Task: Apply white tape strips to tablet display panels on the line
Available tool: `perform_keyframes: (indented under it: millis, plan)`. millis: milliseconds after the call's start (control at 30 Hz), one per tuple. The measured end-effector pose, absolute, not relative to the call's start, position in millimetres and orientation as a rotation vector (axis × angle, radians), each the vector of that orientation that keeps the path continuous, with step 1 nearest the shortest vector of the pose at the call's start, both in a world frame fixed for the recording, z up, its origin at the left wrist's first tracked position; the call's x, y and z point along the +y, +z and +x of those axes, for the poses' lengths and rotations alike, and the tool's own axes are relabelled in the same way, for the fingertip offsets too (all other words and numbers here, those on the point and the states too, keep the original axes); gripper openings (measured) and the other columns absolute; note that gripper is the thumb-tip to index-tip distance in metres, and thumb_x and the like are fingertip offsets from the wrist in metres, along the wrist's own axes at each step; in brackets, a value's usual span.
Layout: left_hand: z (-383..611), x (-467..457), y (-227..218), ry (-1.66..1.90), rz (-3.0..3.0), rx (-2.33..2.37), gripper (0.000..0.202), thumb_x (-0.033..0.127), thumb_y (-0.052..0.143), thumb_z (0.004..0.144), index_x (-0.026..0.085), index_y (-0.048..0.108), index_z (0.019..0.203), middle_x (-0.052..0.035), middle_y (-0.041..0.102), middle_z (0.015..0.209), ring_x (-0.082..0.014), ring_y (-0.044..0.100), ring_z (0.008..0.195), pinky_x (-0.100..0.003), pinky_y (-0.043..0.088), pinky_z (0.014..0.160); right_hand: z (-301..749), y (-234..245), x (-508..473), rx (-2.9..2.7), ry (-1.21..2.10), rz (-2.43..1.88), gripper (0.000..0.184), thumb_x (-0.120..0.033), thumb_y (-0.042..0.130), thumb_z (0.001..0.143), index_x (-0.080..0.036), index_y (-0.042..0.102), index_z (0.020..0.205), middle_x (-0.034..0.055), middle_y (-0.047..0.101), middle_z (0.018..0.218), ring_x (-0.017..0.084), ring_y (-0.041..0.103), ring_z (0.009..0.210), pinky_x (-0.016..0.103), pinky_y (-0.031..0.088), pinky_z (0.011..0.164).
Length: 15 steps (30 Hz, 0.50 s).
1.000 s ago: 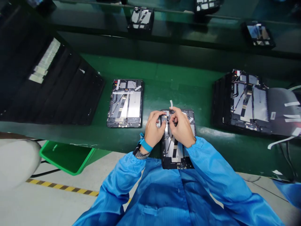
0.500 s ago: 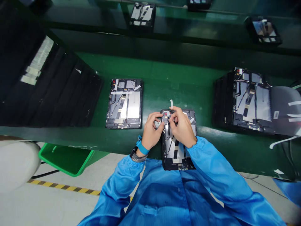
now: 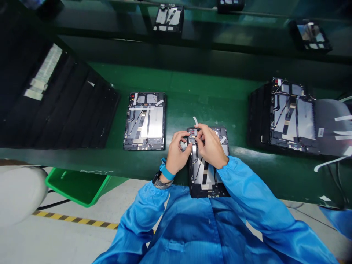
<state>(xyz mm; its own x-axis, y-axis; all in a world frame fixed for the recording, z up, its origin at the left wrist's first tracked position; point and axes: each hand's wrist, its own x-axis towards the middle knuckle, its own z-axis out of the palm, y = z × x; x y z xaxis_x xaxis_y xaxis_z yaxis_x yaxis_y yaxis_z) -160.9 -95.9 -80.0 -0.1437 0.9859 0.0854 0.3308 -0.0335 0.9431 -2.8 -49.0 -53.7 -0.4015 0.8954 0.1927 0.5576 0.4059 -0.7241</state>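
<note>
An opened tablet (image 3: 199, 170) lies at the bench's front edge, its inner boards, black cables and silvery panel exposed. Around its upper left corner curl the fingers of my left hand (image 3: 178, 152), thumb on the frame and forefinger at the edge. My right hand (image 3: 210, 146) is closed over the tablet's top part, with a short strip of white tape (image 3: 195, 121) at its forefinger, one end sticking up past the top edge. What the thumb and other fingertips pinch is hidden. A second opened tablet (image 3: 144, 121), with white tape strips on it, lies to the left.
At right stands a stack of opened tablets (image 3: 293, 113) beside a grey holder (image 3: 331, 119) with tape strips hanging from it. A tall black stack (image 3: 74, 106) fills the left. Below the bench is a green bin (image 3: 79, 185). More units (image 3: 169, 18) sit on the far ledge.
My right hand has shifted slightly left over the tablet's top, and the tape strip has moved left with it. My left hand has stayed at the corner.
</note>
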Motion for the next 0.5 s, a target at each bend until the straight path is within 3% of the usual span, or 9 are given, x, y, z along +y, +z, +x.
perform_keyframes:
  millis: [200, 500]
  plan:
    - [-158.8, -93.1, -83.3, 1.212, 1.477, 1.573, 0.038, 0.004, 0.067, 0.084, 0.020, 0.066, 0.119, -0.0071, 0.063, 0.121, -0.0129, 0.059, 0.085, -0.025, 0.052, 0.074, -2.8, -55.0, -50.2, -2.075, 0.762, -1.249, 0.048, -0.005, 0.049, 0.088, -0.020, 0.053, 0.134, 0.0054, 0.065, 0.092, 0.027, 0.061, 0.092, 0.039, 0.047, 0.088]
    - [-154.0, -93.3, -81.0, 1.194, 1.571, 1.624, 0.026, 0.007, 0.066, 0.090, 0.019, 0.074, 0.111, -0.0101, 0.062, 0.123, -0.0189, 0.066, 0.102, -0.032, 0.058, 0.088, -8.0, -55.9, -52.6, -2.071, 0.634, -1.393, 0.053, -0.006, 0.051, 0.083, -0.019, 0.053, 0.134, 0.0050, 0.064, 0.089, 0.028, 0.060, 0.089, 0.042, 0.041, 0.087]
